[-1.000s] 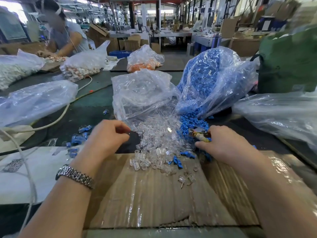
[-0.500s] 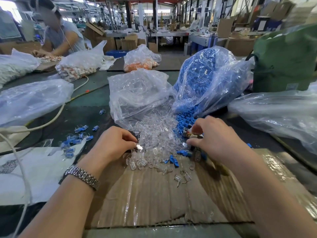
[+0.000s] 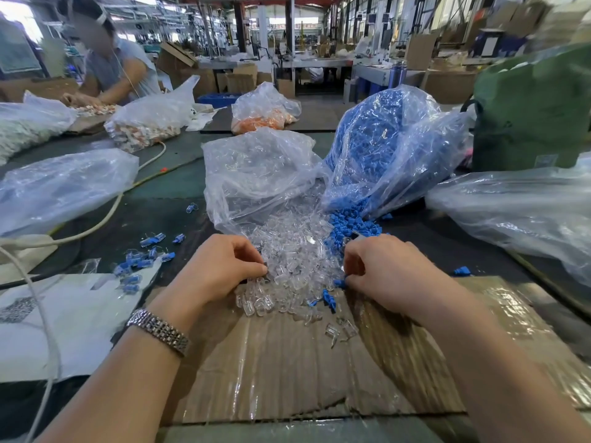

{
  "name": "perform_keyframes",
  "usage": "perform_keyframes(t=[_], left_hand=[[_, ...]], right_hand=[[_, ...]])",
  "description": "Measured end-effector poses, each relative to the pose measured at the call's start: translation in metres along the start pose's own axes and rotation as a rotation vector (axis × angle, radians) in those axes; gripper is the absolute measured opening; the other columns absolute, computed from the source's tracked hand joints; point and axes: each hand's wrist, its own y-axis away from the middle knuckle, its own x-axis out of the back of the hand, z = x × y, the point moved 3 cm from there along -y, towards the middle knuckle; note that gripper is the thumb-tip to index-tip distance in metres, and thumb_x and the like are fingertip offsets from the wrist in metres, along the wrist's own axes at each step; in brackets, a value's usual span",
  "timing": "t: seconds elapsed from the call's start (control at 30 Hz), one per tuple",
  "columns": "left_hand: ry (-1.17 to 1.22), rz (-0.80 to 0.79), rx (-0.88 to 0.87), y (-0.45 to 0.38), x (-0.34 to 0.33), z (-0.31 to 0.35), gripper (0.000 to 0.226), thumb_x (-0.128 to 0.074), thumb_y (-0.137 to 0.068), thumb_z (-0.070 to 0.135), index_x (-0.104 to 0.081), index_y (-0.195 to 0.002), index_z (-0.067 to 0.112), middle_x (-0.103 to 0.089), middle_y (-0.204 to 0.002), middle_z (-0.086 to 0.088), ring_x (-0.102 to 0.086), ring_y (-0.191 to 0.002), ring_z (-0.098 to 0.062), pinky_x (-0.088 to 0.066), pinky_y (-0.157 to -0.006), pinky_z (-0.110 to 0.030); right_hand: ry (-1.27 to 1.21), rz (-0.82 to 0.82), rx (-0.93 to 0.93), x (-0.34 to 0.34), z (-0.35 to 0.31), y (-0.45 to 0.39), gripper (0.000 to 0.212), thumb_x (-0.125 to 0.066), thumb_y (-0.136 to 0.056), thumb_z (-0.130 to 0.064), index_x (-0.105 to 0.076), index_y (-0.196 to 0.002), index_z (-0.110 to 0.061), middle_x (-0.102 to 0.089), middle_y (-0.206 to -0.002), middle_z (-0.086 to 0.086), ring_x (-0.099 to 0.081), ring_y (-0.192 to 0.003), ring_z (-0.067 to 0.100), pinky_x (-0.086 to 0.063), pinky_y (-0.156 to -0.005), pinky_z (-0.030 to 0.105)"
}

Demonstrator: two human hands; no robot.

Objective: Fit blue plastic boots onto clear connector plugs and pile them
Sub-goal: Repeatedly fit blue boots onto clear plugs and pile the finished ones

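L hand (image 3: 220, 270) now pinching into clear plugs (image 3: 294, 260); R hand (image 3: 387, 273) dropped lower, pinching a blue boot (image 3: 339, 283).

**Operator Appearance: Arms and Hands**

Two bare forearms are seen entering from the lower edge of the head view. No sleeves are visible on either arm within the frame, and no gloves are worn on either hand.

The left hand (image 3: 220, 273) is shown with a metal wristwatch band (image 3: 158, 330) worn at the wrist. The band is silver-toned and is built of several rows of small, polished links; a multi-strand, beaded pattern is formed across its width. The watch face is not visible.

The right hand (image 3: 387, 270) is shown with nothing worn at the wrist. No rings are discernible on the visible fingers.
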Motion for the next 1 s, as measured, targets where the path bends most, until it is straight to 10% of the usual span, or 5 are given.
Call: perform_keyframes(t=[0.23,0.4,0.53,1.0], left_hand=[[0.304,-0.012,0.025,0.003,0.005,0.002,0.017,-0.081,-0.085,0.018,-0.073,-0.099,0.022,-0.078,-0.083,0.0,-0.076,-0.076,-0.011,-0.053,-0.064,-0.018],[0.838,-0.149,0.083,0.009,-0.004,0.011,0.022,-0.077,-0.072,0.008,-0.079,-0.093,0.003,-0.076,-0.097,-0.023,-0.076,-0.09,-0.027,-0.06,-0.069,-0.021],[1.078,-0.292,0.098,0.014,-0.013,0.02,0.027,-0.071,-0.073,-0.008,-0.075,-0.1,-0.008,-0.073,-0.11,-0.027,-0.074,-0.103,-0.033,-0.061,-0.074,-0.023],[1.075,-0.224,-0.088,0.024,-0.02,0.04,0.018,-0.079,-0.065,0.004,-0.08,-0.083,0.009,-0.075,-0.086,-0.015,-0.075,-0.08,-0.022,-0.059,-0.07,-0.023]], right_hand=[[-0.092,0.063,-0.022,0.005,0.001,-0.001,0.007,-0.065,-0.096,-0.027,-0.07,-0.099,-0.032,-0.066,-0.089,-0.013,-0.058,-0.085,0.012,-0.047,-0.092,0.037],[-0.546,0.173,0.032,0.007,0.001,-0.002,0.007,-0.078,-0.087,-0.023,-0.075,-0.082,-0.027,-0.069,-0.071,-0.013,-0.059,-0.059,-0.007,-0.042,-0.055,0.008],[-0.92,0.153,0.134,0.01,-0.008,0.0,0.004,-0.079,-0.087,-0.022,-0.077,-0.085,-0.025,-0.075,-0.075,-0.008,-0.069,-0.071,0.001,-0.054,-0.072,0.016],[-0.886,0.289,0.239,0.006,-0.021,0.0,0.006,-0.073,-0.092,-0.021,-0.071,-0.088,-0.025,-0.071,-0.078,-0.004,-0.066,-0.076,0.01,-0.055,-0.075,0.028]])
